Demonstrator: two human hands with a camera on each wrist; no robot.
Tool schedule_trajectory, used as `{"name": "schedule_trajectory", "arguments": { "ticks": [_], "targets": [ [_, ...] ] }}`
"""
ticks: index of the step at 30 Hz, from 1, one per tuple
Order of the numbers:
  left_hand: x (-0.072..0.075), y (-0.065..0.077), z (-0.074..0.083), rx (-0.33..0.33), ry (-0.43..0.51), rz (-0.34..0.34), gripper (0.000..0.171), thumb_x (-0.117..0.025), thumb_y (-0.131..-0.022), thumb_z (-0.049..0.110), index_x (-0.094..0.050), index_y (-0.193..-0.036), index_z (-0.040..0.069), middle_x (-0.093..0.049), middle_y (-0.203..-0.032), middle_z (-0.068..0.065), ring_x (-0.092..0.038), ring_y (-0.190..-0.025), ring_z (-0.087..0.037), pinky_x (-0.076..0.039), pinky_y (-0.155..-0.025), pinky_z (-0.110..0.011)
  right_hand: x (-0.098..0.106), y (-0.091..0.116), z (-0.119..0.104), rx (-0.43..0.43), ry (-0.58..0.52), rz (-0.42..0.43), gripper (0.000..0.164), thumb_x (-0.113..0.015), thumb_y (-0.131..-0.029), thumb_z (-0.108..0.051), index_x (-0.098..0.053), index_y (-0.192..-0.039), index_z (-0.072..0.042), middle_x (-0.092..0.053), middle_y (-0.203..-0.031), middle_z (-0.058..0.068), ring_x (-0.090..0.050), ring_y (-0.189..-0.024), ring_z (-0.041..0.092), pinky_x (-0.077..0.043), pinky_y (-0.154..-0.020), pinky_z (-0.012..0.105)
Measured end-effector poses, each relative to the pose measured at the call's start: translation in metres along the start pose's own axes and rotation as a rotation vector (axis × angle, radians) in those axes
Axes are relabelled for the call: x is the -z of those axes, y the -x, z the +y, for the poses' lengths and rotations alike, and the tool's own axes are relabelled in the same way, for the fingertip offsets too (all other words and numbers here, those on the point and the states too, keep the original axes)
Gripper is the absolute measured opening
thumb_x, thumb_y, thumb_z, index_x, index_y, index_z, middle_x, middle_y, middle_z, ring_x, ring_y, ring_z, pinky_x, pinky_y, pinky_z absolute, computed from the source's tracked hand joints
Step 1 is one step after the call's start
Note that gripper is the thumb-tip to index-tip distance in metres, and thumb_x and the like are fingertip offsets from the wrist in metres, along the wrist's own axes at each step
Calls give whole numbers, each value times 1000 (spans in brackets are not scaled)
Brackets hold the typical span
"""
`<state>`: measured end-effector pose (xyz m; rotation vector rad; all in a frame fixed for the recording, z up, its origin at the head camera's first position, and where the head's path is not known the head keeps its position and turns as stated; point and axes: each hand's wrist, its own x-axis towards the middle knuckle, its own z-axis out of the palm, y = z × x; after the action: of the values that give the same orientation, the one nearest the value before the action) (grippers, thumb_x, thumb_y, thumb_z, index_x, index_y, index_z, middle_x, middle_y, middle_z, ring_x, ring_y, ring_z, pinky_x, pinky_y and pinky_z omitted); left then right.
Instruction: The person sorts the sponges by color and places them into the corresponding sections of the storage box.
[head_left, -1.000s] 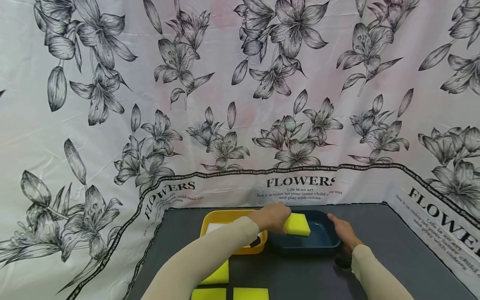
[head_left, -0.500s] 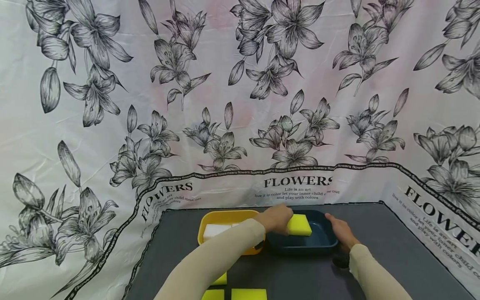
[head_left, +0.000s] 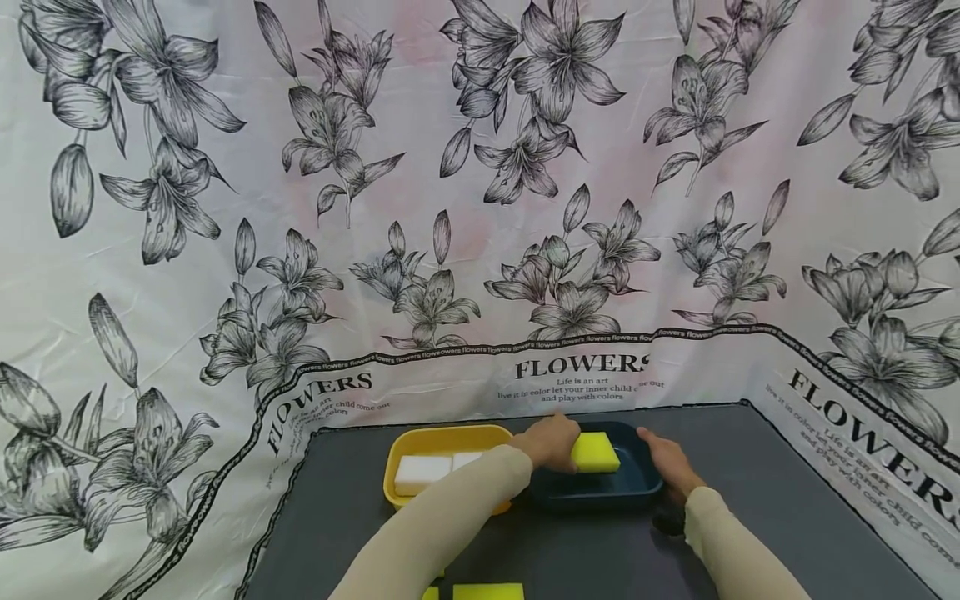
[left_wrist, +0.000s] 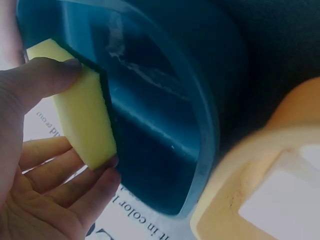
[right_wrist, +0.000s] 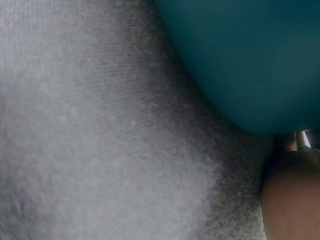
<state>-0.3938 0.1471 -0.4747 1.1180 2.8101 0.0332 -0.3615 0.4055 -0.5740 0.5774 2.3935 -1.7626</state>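
Note:
In the head view my left hand [head_left: 551, 443] reaches over the blue basin [head_left: 600, 503] and holds a yellow sponge [head_left: 596, 452]. The left wrist view shows the sponge [left_wrist: 85, 110] pinched between thumb and fingers, its dark green scouring side facing the basin [left_wrist: 207, 115]. It is tilted and overlaps the basin's inside in that view. At the basin's right side, my right hand [head_left: 672, 467] grips the wall, thumb at the rim. Only a blurred part of that hand [right_wrist: 292, 195] shows in the right wrist view, beside the basin's outer wall [right_wrist: 250, 65].
A yellow basin [head_left: 392, 467] with white blocks [head_left: 423, 473] stands directly left of the blue one, partly behind my left sleeve [head_left: 442, 517]. More yellow sponges [head_left: 487, 592] lie at the near edge of view on the dark grey table [head_left: 585, 550]. A flower-printed cloth [head_left: 442, 383] hangs behind.
My left hand and the sponge have shifted slightly right over the blue basin. The left forearm has swung right, uncovering more white blocks and covering more of the near sponges. The head view has turned slightly.

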Motion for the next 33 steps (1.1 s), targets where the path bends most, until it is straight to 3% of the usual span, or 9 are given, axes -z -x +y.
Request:
{"name": "schedule_trajectory", "arguments": {
  "ticks": [10,17,20,22,28,33],
  "targets": [
    [-12,-9,4,2,27,8,42,-91,-92,37,-74,-124,17,-70,-105,4,-62,-87,-8,-56,-85,-26,-2,1,1,46,-37,-11,94,-36,-113,-66,-29,-165,13,-36,-166,37,-61,-132,36,-62,-99,42],
    [-28,-18,8,58,63,-13,46,-92,-91,39,-72,-127,19,-65,-109,2,-59,-88,-10,-54,-84,-28,-3,1,5,88,-95,-10,88,-42,-114,-62,-38,-161,12,-48,-159,34,-70,-107,14,-64,-88,36],
    [-33,-20,8,63,88,-19,46,-92,-91,38,-72,-127,18,-64,-109,1,-58,-88,-11,-54,-85,-29,-4,2,6,88,-102,-8,87,-43,-114,-61,-39,-161,12,-52,-155,33,-70,-100,10,-65,-85,35],
    [-42,-27,7,67,94,-17,44,-92,-91,38,-72,-126,20,-64,-109,2,-59,-88,-12,-54,-85,-30,-4,2,6,87,-99,-9,87,-43,-114,-61,-39,-161,12,-51,-155,33,-71,-102,13,-65,-86,36],
    [-44,-28,12,38,103,0,40,-94,-89,39,-73,-117,19,-64,-97,6,-60,-82,-10,-54,-79,-29,-2,2,7,85,-62,-12,91,-41,-114,-64,-35,-164,12,-44,-163,35,-64,-129,32,-62,-100,43],
    [-47,-30,14,22,103,-5,39,-94,-89,40,-73,-113,19,-63,-93,6,-59,-79,-10,-53,-77,-28,0,2,7,89,-64,-6,89,-41,-114,-65,-40,-162,11,-50,-157,32,-66,-122,29,-62,-97,41]
  ]
}}
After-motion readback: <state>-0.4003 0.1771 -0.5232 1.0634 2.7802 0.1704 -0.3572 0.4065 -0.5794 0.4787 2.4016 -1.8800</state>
